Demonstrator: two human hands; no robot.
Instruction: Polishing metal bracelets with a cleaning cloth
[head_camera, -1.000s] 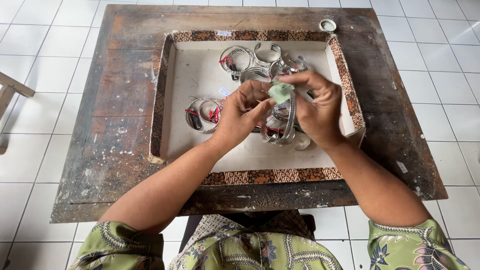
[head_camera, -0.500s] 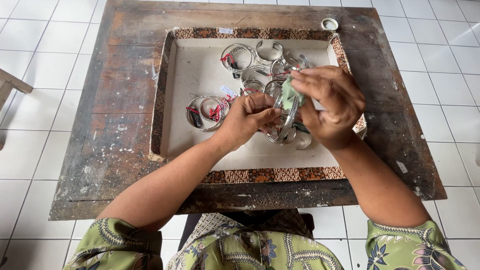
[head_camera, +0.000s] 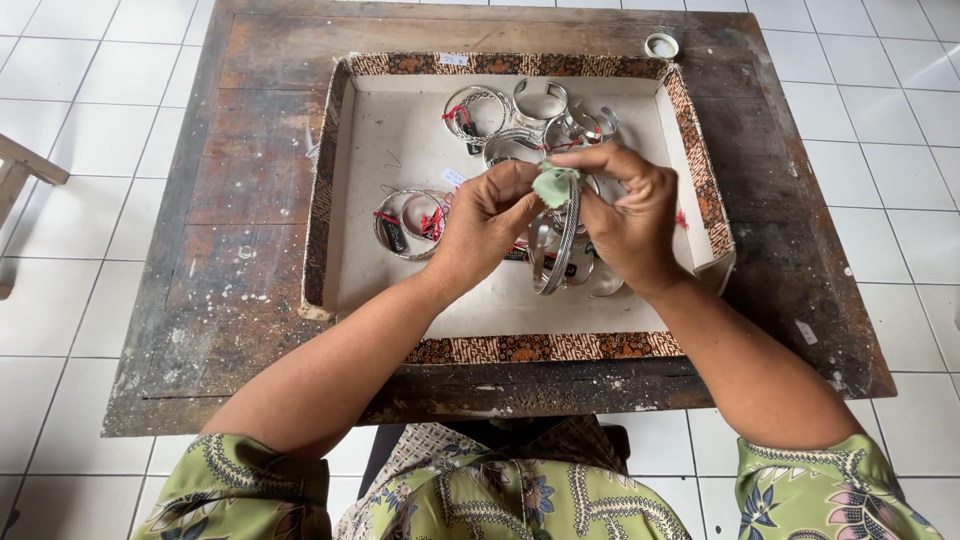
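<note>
Both hands, left hand (head_camera: 490, 225) and right hand (head_camera: 625, 215), clamp a silver bangle (head_camera: 562, 245) and green cloth (head_camera: 553, 185) mid-polish, while other tagged bangles (head_camera: 410, 220) wait in the tray (head_camera: 330, 190).

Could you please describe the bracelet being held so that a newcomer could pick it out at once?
On the worn wooden table sits a shallow tray with a patterned rim. Above its middle, both hands grip one silver bracelet on edge beside a pale green cloth; the other bracelets lie flat.

left hand (head_camera: 487, 222), right hand (head_camera: 628, 215) pinched together
</note>
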